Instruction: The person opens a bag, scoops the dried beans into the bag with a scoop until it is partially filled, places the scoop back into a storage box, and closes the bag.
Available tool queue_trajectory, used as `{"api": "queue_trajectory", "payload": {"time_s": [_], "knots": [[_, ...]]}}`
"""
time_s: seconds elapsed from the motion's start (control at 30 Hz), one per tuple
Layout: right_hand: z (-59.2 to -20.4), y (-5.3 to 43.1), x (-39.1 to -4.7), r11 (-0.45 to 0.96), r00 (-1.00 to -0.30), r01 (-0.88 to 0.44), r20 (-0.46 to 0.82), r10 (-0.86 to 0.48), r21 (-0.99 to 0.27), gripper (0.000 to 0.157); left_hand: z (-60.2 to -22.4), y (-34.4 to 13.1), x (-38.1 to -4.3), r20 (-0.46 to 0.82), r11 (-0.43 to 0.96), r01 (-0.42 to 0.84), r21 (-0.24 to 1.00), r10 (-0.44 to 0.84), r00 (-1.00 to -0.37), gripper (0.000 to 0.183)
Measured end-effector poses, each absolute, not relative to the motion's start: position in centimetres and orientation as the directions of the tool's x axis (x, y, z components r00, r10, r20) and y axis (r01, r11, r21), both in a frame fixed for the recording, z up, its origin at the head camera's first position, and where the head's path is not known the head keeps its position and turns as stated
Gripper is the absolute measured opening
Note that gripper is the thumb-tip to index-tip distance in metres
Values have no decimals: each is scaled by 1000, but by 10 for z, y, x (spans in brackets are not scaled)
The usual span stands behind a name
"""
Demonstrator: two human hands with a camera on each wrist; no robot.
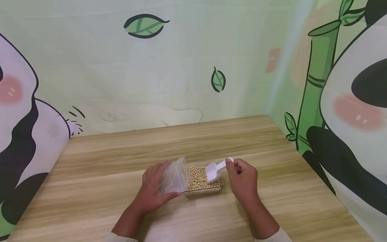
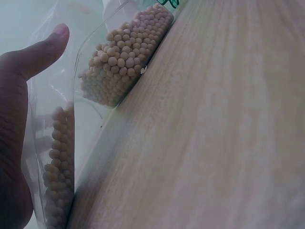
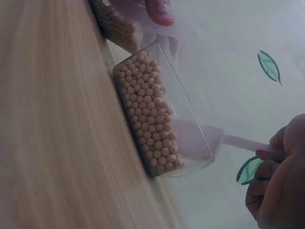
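Note:
My left hand (image 1: 153,188) grips a clear plastic bag (image 1: 173,176), fingers behind it and thumb along its front edge. Soybeans lie in the bottom of the bag, and its mouth faces right, against the left end of a clear rectangular container (image 3: 188,98). Soybeans (image 1: 198,178) fill much of this container, as the right wrist view shows through its wall. Between thumb and fingers, my right hand (image 1: 243,178) pinches the handle of a white plastic scoop (image 1: 213,172). The scoop's bowl dips inside the container's right end, touching the beans.
The container stands on a wood-grain table (image 1: 121,154). Behind the table hangs a pale green backdrop (image 1: 187,50) printed with leaves, bamboo and pandas, which also runs along the left and right sides.

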State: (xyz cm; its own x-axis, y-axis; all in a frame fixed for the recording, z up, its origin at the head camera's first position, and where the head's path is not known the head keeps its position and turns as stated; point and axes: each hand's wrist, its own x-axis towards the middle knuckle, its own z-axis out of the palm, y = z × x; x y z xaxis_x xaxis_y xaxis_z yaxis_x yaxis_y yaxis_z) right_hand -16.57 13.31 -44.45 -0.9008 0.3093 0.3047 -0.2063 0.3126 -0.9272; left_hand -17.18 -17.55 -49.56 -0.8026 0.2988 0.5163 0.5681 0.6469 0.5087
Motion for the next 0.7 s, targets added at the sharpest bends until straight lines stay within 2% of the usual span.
{"api": "queue_trajectory", "payload": {"time_s": [0.17, 0.3, 0.43, 0.7], "knots": [[-444, 137, -170, 244, -936, -29, 112, 335, -969, 31, -497, -176, -173, 511, 646, 566, 512, 300, -805, 105], [-444, 138, -176, 36, -948, 106, -90, 307, -994, 32, -497, -176, -173, 512, 645, 566, 513, 300, -805, 105], [-446, 142, -181, -178, -940, 221, -258, 222, -959, 28, -497, -177, -173, 509, 648, 563, 513, 299, -808, 104], [-451, 148, -182, -328, -932, 287, -342, 123, -900, 32, -496, -177, -174, 514, 650, 567, 506, 301, -804, 104]]}}
